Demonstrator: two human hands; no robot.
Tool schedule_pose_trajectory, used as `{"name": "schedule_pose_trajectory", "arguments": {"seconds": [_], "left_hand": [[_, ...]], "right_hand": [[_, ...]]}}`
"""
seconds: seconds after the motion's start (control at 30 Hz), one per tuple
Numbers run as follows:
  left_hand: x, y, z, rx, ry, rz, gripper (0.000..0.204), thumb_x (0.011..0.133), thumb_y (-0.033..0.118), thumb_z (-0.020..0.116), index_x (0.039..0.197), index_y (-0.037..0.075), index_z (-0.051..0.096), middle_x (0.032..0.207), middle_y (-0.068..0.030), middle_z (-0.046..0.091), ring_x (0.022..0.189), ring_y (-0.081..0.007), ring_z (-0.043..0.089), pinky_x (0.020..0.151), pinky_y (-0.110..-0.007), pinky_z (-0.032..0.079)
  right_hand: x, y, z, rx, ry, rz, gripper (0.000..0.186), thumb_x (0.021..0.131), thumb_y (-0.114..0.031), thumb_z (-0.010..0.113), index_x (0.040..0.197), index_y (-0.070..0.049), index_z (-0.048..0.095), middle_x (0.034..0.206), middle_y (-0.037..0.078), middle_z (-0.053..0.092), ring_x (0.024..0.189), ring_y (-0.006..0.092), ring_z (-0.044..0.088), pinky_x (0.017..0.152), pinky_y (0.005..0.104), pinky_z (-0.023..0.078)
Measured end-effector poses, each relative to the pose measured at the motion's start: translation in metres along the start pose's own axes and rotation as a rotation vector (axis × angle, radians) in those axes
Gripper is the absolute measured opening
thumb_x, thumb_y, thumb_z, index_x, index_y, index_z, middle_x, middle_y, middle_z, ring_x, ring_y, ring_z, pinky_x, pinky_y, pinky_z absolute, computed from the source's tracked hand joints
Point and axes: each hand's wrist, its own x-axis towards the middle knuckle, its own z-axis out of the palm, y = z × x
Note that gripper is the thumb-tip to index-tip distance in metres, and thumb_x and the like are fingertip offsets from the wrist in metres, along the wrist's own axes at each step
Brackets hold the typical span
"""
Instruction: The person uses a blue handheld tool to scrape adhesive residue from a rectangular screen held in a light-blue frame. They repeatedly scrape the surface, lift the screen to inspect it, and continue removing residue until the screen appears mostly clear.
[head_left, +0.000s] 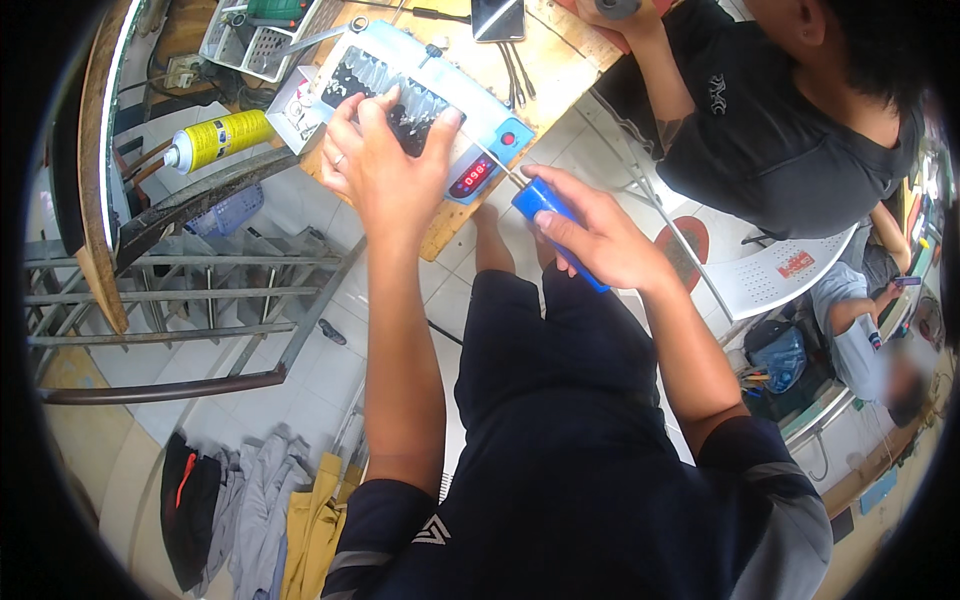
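Observation:
A light-blue machine [505, 140] with a red button and a red lit display sits at the near end of the wooden table. On it lies a dark flat piece [411, 122] with crumpled translucent film and pale flecks on top. My left hand [385, 168] grips this piece, thumb and fingers bent over it, partly hiding it. My right hand [590, 225] is closed round a blue handle [530, 202] with a thin metal shaft that points up-left at the machine's front edge, close to my left hand; whether its tip touches anything I cannot tell.
A phone [497, 18] and dark cables share the table [565, 50]. A yellow spray can [225, 138], a white basket [262, 30] and metal railing [200, 292] are at left. A co-worker [770, 160] sits close at right; another person [845, 305] is beyond.

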Motion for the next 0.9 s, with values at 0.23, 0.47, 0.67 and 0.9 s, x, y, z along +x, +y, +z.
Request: {"name": "schedule_pose_trajectory", "arguments": {"seconds": [0.23, 0.47, 0.67, 0.9], "left_hand": [[-0.001, 0.009, 0.014, -0.049, 0.098, -0.034, 0.066, 0.084, 0.054, 0.083, 0.130, 0.010, 0.062, 0.147, -0.0216, 0.045, 0.144, -0.0405, 0.037, 0.116, -0.062, 0.022], [-0.005, -0.004, 0.010, -0.070, 0.067, 0.030, 0.049, 0.092, 0.039, 0.078, 0.129, 0.011, 0.063, 0.150, -0.0205, 0.043, 0.142, -0.0443, 0.037, 0.115, -0.063, 0.022], [-0.005, -0.007, 0.017, -0.019, 0.152, 0.060, 0.034, 0.098, 0.038, 0.071, 0.122, 0.013, 0.070, 0.145, -0.0174, 0.050, 0.140, -0.0416, 0.041, 0.116, -0.061, 0.021], [-0.003, -0.007, 0.011, 0.010, 0.161, 0.088, 0.046, 0.091, 0.051, 0.077, 0.118, 0.014, 0.072, 0.141, -0.0155, 0.054, 0.137, -0.0373, 0.045, 0.115, -0.059, 0.022]], "right_hand": [[-0.002, -0.004, -0.005, 0.003, 0.055, 0.008, 0.053, 0.109, -0.026, 0.058, 0.158, -0.011, 0.044, 0.097, 0.006, 0.060, 0.067, 0.0113, 0.061, 0.063, 0.0266, 0.053], [-0.003, 0.001, 0.000, -0.032, 0.015, -0.060, 0.055, 0.109, -0.029, 0.058, 0.158, -0.010, 0.043, 0.098, 0.009, 0.063, 0.065, 0.0140, 0.064, 0.063, 0.0294, 0.055], [0.001, 0.005, 0.005, -0.058, 0.008, 0.008, 0.057, 0.109, -0.031, 0.059, 0.158, -0.009, 0.042, 0.107, 0.014, 0.066, 0.067, 0.0160, 0.067, 0.064, 0.0315, 0.057], [0.004, 0.001, 0.005, -0.044, 0.014, 0.020, 0.055, 0.108, -0.023, 0.057, 0.159, -0.009, 0.042, 0.096, 0.006, 0.061, 0.069, 0.0123, 0.060, 0.067, 0.0297, 0.053]]}}
